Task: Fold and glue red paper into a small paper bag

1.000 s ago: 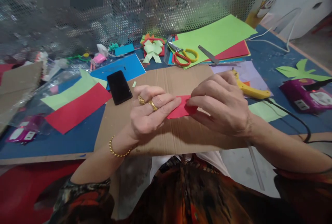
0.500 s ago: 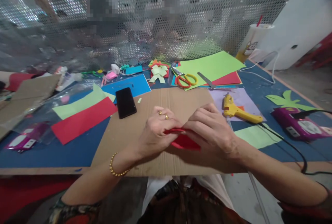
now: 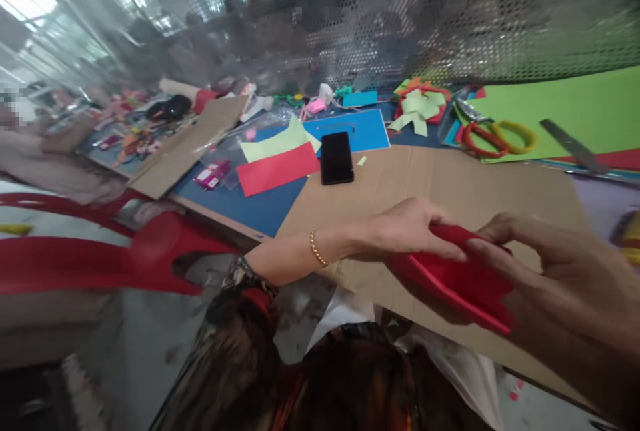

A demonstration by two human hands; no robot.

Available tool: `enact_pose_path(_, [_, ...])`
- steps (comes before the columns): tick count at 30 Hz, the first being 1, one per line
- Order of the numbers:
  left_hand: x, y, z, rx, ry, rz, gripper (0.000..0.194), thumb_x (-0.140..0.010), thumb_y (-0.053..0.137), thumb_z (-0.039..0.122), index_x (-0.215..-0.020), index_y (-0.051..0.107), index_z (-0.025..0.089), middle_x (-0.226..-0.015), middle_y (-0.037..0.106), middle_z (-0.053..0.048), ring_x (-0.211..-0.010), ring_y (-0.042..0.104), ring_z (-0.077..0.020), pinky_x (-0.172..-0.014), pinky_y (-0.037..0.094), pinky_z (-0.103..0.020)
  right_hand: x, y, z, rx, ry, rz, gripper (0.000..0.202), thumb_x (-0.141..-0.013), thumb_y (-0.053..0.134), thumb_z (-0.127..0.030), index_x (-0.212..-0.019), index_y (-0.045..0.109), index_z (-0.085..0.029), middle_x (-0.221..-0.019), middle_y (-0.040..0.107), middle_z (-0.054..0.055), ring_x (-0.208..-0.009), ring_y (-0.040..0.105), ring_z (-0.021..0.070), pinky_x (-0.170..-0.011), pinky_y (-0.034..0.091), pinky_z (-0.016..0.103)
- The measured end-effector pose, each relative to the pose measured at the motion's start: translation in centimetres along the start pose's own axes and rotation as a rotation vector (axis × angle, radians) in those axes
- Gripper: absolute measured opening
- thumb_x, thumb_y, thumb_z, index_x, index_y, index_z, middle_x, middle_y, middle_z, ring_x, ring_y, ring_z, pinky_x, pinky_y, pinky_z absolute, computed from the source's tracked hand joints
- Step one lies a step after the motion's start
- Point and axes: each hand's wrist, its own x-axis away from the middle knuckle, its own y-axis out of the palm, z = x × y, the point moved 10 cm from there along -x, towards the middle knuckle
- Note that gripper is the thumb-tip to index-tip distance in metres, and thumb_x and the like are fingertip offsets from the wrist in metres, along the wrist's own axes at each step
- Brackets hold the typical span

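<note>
Between my two hands is a folded piece of red paper (image 3: 463, 284), its lower flap hanging open toward me. My left hand (image 3: 407, 228) pinches its upper left part, thumb on the near face and fingers behind. On the other side my right hand (image 3: 545, 264) grips the upper right part with thumb and fingers; this hand is somewhat blurred. Both hold the paper just above a brown cardboard sheet (image 3: 430, 181). A black phone (image 3: 337, 158) lies left of the hands, at the cardboard's edge.
Scissors (image 3: 495, 139) and a metal ruler-like strip (image 3: 573, 144) lie by a large green sheet (image 3: 565, 108). Red paper (image 3: 277, 169), blue paper (image 3: 367, 131) and a paper bow (image 3: 420, 108) lie further back. A red chair (image 3: 155, 251) stands at the left; a perforated screen (image 3: 450, 31) rises behind.
The view has swung left, bringing the red chair and another cluttered table into sight. The red paper, pinched folded before, is now spread more open between my hands.
</note>
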Motion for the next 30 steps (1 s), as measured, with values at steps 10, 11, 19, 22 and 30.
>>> enact_pose_path(10, [-0.1, 0.2, 0.1, 0.144, -0.02, 0.023, 0.014, -0.083, 0.083, 0.01, -0.074, 0.074, 0.016, -0.066, 0.066, 0.005, -0.058, 0.06, -0.0067, -0.055, 0.047, -0.02, 1.4, 1.8, 6.3, -0.012, 0.316, -0.221, 0.051, -0.085, 0.06, -0.085, -0.074, 0.074, -0.037, -0.066, 0.072, 0.003, -0.053, 0.062, 0.0249, -0.052, 0.042, 0.039])
enact_pose_path(11, [-0.1, 0.2, -0.1, 0.149, -0.029, 0.018, 0.012, -0.082, 0.084, 0.011, -0.076, 0.075, 0.016, -0.067, 0.068, 0.004, -0.059, 0.062, -0.0075, -0.057, 0.049, -0.021, 1.4, 1.9, 6.6, -0.021, 0.35, -0.225, 0.051, -0.084, 0.061, -0.084, -0.074, 0.074, -0.036, -0.065, 0.072, 0.003, -0.053, 0.063, 0.0257, -0.052, 0.043, 0.039])
enact_pose_path(19, [-0.2, -0.8, 0.3, 0.071, -0.015, 0.054, 0.025, -0.076, 0.087, 0.009, -0.062, 0.068, 0.015, -0.059, 0.059, 0.007, -0.054, 0.053, -0.0053, -0.052, 0.039, -0.019, 0.0, 1.7, 3.8, -0.097, 0.324, -0.174, 0.045, -0.082, 0.068, -0.076, -0.068, 0.073, -0.033, -0.066, 0.073, 0.005, -0.058, 0.065, 0.0268, -0.053, 0.044, 0.039])
enact_pose_path(22, [-0.1, -0.6, 0.1, 0.072, -0.043, 0.046, 0.02, -0.076, 0.086, 0.009, -0.066, 0.071, 0.015, -0.061, 0.062, 0.006, -0.056, 0.056, -0.0063, -0.056, 0.044, -0.019, -0.4, 1.6, 2.4, -0.145, 0.263, -0.161, 0.045, -0.082, 0.071, -0.072, -0.065, 0.071, -0.03, -0.063, 0.071, 0.006, -0.056, 0.061, 0.0239, -0.052, 0.042, 0.037])
enact_pose_path(30, [-0.6, -0.2, -0.9, 0.108, -0.054, 0.011, 0.017, -0.076, 0.085, 0.012, -0.067, 0.071, 0.015, -0.062, 0.064, 0.005, -0.054, 0.057, -0.0054, -0.053, 0.044, -0.018, -0.6, 2.7, 1.2, -0.175, 0.169, -0.228, 0.055, -0.088, 0.063, -0.074, -0.063, 0.066, -0.025, -0.056, 0.065, 0.003, -0.052, 0.056, 0.0183, -0.051, 0.041, 0.032])
